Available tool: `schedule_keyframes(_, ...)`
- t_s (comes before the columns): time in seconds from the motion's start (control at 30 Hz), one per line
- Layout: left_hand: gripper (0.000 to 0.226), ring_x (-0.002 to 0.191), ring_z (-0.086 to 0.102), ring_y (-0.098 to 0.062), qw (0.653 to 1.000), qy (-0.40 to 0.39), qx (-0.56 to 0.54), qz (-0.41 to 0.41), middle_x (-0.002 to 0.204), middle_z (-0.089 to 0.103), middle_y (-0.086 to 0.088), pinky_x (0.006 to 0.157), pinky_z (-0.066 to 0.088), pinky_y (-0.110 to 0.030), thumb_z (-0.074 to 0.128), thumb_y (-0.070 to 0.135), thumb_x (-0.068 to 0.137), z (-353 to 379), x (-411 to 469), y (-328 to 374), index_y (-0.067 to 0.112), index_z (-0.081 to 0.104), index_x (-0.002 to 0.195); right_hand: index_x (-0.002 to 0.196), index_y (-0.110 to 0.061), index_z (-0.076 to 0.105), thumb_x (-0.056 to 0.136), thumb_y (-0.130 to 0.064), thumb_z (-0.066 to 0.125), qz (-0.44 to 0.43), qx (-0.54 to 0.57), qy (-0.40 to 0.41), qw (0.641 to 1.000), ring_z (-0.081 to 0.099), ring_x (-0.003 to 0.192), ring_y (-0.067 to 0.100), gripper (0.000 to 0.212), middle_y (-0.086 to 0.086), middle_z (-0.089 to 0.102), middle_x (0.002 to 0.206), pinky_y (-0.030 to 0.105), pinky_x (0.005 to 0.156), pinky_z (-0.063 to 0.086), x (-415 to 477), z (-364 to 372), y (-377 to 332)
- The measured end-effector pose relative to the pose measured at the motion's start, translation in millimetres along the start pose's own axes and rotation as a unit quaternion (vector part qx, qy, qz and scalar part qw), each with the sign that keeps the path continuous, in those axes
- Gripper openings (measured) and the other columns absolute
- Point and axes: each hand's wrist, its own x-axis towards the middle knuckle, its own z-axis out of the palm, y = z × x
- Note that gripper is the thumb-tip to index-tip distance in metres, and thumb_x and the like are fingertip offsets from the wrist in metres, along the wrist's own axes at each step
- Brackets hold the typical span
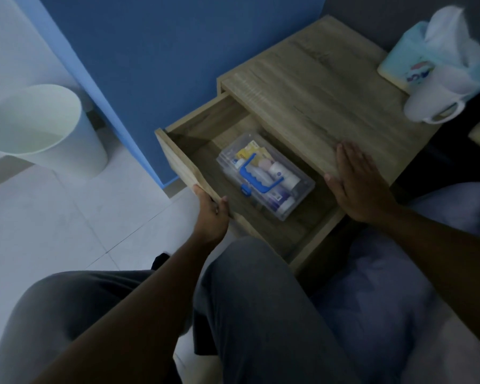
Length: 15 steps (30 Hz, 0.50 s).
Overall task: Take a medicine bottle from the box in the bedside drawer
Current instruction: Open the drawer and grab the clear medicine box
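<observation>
The wooden bedside drawer (183,159) stands pulled out. Inside it lies a clear plastic box (302,196) with a blue handle (257,173) and blue latch, its lid closed. Several white medicine bottles (281,173) and yellow packets show through the lid. My left hand (212,213) grips the drawer's front panel at its near corner. My right hand (356,182) lies flat, fingers apart, on the near edge of the nightstand top (316,87), to the right of the box.
A tissue box (405,55) and a white mug (432,103) lying tipped sit at the nightstand's far right corner. A pale waste bin (39,128) stands on the tiled floor at left, by a blue wall. My knees are below the drawer.
</observation>
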Motion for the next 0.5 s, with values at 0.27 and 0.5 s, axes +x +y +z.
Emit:
schedule_keyframes(0.27,0.089,0.132,0.034,-0.009,1.000,0.016,0.014,0.016,0.164,0.013,0.001,0.071,0.039,0.001,0.051,0.034,0.098,-7.0,-2.1,-5.3,0.026,-0.019,0.154,0.158,-0.006,0.011,0.101,-0.053,0.023,0.006,0.010,-0.018,1.000,0.013,0.154,0.029,0.074,0.016,0.014,0.166,0.045,0.123,0.011,1.8,0.0,2.3)
schedule_keyframes(0.5,0.121,0.152,-0.015,-0.020,0.909,0.161,0.307,0.231,0.164,-0.023,-0.002,0.122,0.008,-0.044,0.073,0.046,0.076,-13.5,2.3,19.7,0.021,-0.015,0.155,0.157,-0.011,0.016,0.101,-0.046,0.031,0.026,0.067,0.022,0.997,0.015,0.154,0.029,0.068,0.014,0.017,0.165,0.047,0.124,0.016,-19.8,3.6,-44.5)
